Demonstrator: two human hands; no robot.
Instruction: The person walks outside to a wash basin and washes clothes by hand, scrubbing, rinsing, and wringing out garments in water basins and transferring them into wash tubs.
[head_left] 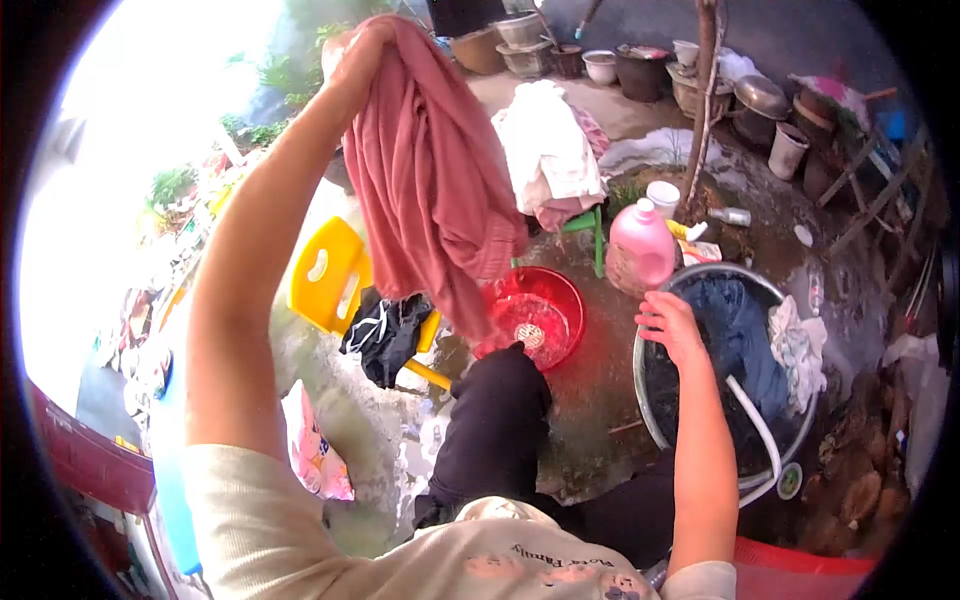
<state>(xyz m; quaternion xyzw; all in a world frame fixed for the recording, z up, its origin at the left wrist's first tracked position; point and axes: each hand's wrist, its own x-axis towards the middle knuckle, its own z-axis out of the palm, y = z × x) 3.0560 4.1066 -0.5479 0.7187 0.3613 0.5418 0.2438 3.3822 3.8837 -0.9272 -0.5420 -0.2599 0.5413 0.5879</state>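
Garment (425, 170): one, dusty pink, soft cloth in long folds, gathered band at lower right; hangs upper centre-left of frame. Left hand (357, 55): upper left, fingers clamped on the garment's top. Right hand (675, 328): right of centre, fingers slightly apart, near the rim of the grey tub (641, 388). Red basin (565, 312): centre; garment's lower end overlaps its left edge, contact uncertain. Yellow chair (347, 250): close at garment's left. Ground (597, 405): bare strip between basin and tub.

Left hand (358, 58): raised, gripping a hanging pink garment (430, 180).
Right hand (674, 326): fingers loose, near pink jug (642, 245) and tub (642, 390).
Green stool (580, 222): bears pale laundry (546, 145).
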